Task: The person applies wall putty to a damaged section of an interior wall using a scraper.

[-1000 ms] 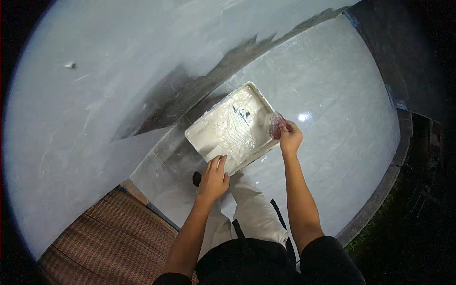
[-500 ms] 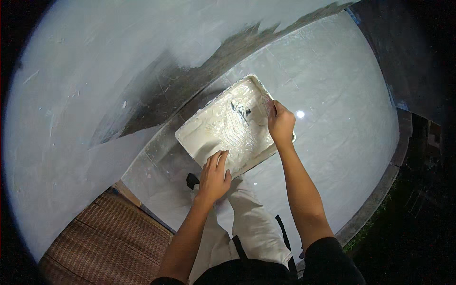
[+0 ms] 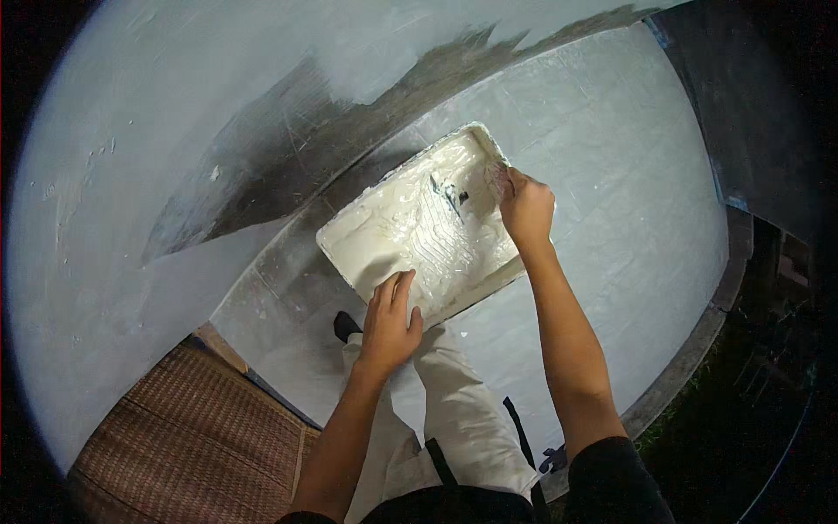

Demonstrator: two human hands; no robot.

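Observation:
A rectangular paint tray (image 3: 384, 194) sits tilted in the middle of the view, coated with wet cream-white paint (image 3: 441, 240). Dark smudges show in the paint near its far right part. My right hand (image 3: 527, 208) is closed on the tray's right rim, its fingers curled over the edge. At the near left edge is my left hand (image 3: 390, 323), fingers stretched out and thumb apart. Its fingertips reach over the rim; whether they touch the tray I cannot tell. A shadow falls on the paint beside them.
A wall (image 3: 157, 113) on the left carries pale grey paint, with a dark bare patch (image 3: 288, 140) along its foot. Pale sheeting (image 3: 628, 192) covers the floor at right. A brown woven panel (image 3: 192, 428) lies lower left. My legs (image 3: 467, 393) stand close below the tray.
The tray has shifted slightly up, and my right hand has moved a little up and to the right with its rim. My left hand stays at the near edge.

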